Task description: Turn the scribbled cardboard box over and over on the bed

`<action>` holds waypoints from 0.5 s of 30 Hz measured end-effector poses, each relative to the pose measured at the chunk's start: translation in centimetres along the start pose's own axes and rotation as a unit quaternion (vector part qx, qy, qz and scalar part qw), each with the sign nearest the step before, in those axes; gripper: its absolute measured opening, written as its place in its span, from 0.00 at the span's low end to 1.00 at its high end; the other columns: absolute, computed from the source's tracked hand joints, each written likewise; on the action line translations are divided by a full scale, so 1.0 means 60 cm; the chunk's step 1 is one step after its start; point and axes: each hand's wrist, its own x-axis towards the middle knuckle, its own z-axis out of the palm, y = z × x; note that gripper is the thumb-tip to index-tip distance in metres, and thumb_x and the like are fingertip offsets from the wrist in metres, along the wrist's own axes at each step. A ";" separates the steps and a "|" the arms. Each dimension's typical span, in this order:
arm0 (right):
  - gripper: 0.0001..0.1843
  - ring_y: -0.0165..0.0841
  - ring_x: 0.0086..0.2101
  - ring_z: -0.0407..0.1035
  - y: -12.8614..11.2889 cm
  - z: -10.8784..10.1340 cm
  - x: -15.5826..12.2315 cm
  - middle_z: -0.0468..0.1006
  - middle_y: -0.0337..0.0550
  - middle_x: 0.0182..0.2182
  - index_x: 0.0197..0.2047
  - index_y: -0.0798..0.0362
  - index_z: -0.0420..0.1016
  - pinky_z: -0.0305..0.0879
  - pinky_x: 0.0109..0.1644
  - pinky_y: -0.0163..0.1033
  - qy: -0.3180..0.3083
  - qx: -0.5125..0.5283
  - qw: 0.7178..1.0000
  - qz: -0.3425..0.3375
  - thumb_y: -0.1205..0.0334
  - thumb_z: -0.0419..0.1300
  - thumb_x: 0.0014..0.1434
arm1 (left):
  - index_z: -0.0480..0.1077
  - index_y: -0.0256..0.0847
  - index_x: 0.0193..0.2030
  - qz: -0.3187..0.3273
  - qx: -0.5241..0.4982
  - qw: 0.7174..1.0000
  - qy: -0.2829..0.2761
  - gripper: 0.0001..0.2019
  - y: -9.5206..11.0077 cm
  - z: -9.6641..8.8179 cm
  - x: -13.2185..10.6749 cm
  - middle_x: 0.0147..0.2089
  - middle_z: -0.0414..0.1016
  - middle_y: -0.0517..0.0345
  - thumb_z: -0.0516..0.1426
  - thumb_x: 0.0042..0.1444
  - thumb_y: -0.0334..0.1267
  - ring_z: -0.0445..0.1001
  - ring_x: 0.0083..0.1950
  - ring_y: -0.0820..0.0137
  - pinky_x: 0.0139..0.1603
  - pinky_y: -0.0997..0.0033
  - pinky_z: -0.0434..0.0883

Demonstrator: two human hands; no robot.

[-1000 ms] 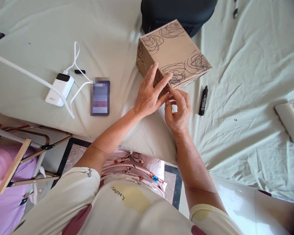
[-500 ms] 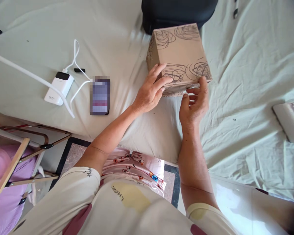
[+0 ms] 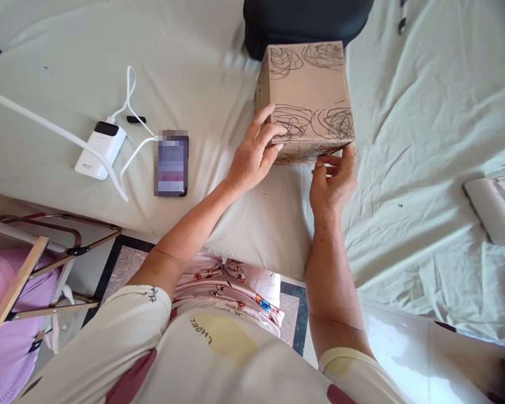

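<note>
A brown cardboard box (image 3: 307, 90) with black scribbles drawn on it sits on a pale green sheet (image 3: 202, 62). My left hand (image 3: 252, 154) presses its fingers on the box's near left corner, over a scribble. My right hand (image 3: 332, 182) grips the box's near right bottom corner, thumb and fingers curled on the edge. The black marker seen before is hidden behind the box.
A white power bank (image 3: 99, 148) with white cables and a phone (image 3: 171, 164) lie to the left. A black bag (image 3: 303, 19) stands behind the box. A folded white item (image 3: 492, 207) lies at the right edge. A wooden-framed chair (image 3: 33, 264) stands lower left.
Both hands turned the box square to me and shifted it right, covering the black marker. My right hand moved from the near corner out to the box's right corner.
</note>
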 end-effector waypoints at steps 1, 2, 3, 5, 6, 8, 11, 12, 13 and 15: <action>0.34 0.36 0.37 0.76 0.000 0.001 0.000 0.83 0.46 0.43 0.72 0.45 0.65 0.78 0.41 0.44 -0.006 -0.004 1.000 0.002 0.59 0.55 0.62 | 0.69 0.51 0.58 -0.004 -0.006 1.000 0.004 0.18 0.000 0.000 0.000 0.79 0.61 0.50 0.43 0.74 0.50 0.60 0.81 0.63 0.74 0.53 0.70; 0.34 0.35 0.36 0.76 0.001 0.001 -0.001 0.83 0.46 0.43 0.71 0.46 0.66 0.78 0.42 0.44 -0.014 -0.009 1.000 0.006 0.59 0.55 0.62 | 0.69 0.52 0.58 -0.010 -0.012 1.000 0.009 0.19 -0.001 0.000 -0.001 0.79 0.61 0.51 0.41 0.75 0.51 0.59 0.81 0.64 0.75 0.54 0.70; 0.34 0.35 0.35 0.75 0.002 0.002 -0.002 0.83 0.46 0.42 0.71 0.48 0.67 0.77 0.42 0.45 -0.022 -0.015 1.000 0.011 0.59 0.55 0.62 | 0.68 0.52 0.58 -0.017 -0.019 1.000 0.018 0.20 -0.003 0.000 -0.001 0.79 0.61 0.51 0.40 0.75 0.52 0.59 0.82 0.65 0.75 0.55 0.69; 0.35 0.34 0.32 0.74 0.008 0.006 -0.003 0.83 0.46 0.41 0.71 0.51 0.68 0.77 0.42 0.46 -0.037 -0.026 0.999 0.026 0.58 0.56 0.61 | 0.66 0.52 0.59 -0.035 -0.029 0.998 0.039 0.22 -0.010 0.001 -0.001 0.79 0.60 0.52 0.38 0.75 0.56 0.57 0.83 0.65 0.78 0.54 0.68; 0.35 0.33 0.31 0.74 0.011 0.008 -0.004 0.83 0.46 0.41 0.71 0.52 0.67 0.77 0.42 0.47 -0.040 -0.029 0.998 0.034 0.57 0.57 0.60 | 0.66 0.53 0.59 -0.045 -0.031 0.997 0.052 0.23 -0.014 0.003 -0.001 0.80 0.60 0.52 0.37 0.75 0.59 0.56 0.83 0.65 0.79 0.54 0.66; 0.37 0.33 0.31 0.74 0.014 0.011 -0.006 0.83 0.46 0.42 0.73 0.52 0.64 0.77 0.43 0.47 -0.036 -0.020 0.998 0.038 0.55 0.58 0.61 | 0.65 0.54 0.59 -0.063 -0.040 0.994 0.075 0.25 -0.022 0.008 0.000 0.81 0.57 0.53 0.37 0.74 0.62 0.53 0.84 0.65 0.81 0.53 0.63; 0.40 0.34 0.36 0.77 0.005 0.009 -0.007 0.82 0.46 0.46 0.77 0.48 0.56 0.77 0.42 0.45 -0.014 0.030 0.999 0.016 0.52 0.57 0.64 | 0.65 0.55 0.61 -0.086 -0.135 0.982 0.096 0.25 -0.020 0.015 -0.001 0.81 0.57 0.57 0.41 0.73 0.65 0.53 0.84 0.62 0.81 0.51 0.63; 0.41 0.35 0.38 0.78 -0.002 0.006 -0.007 0.81 0.47 0.48 0.78 0.46 0.53 0.77 0.41 0.44 -0.009 0.048 0.999 0.010 0.51 0.57 0.65 | 0.65 0.54 0.60 -0.095 -0.191 0.971 0.103 0.24 -0.013 0.016 -0.002 0.80 0.57 0.57 0.44 0.73 0.65 0.55 0.84 0.60 0.79 0.49 0.65; 0.42 0.36 0.40 0.79 -0.010 0.001 -0.007 0.81 0.48 0.50 0.79 0.44 0.50 0.77 0.41 0.44 -0.008 0.064 0.998 0.006 0.51 0.57 0.66 | 0.66 0.54 0.59 -0.108 -0.252 0.955 0.110 0.23 -0.005 0.016 -0.004 0.80 0.57 0.58 0.47 0.72 0.65 0.59 0.82 0.57 0.77 0.48 0.68; 0.43 0.38 0.42 0.78 -0.024 -0.008 -0.006 0.79 0.50 0.53 0.80 0.43 0.43 0.78 0.42 0.45 -0.011 0.086 0.996 0.005 0.51 0.56 0.68 | 0.66 0.51 0.58 -0.144 -0.353 0.917 0.117 0.22 0.016 0.014 -0.008 0.80 0.56 0.57 0.52 0.71 0.64 0.64 0.79 0.53 0.70 0.44 0.74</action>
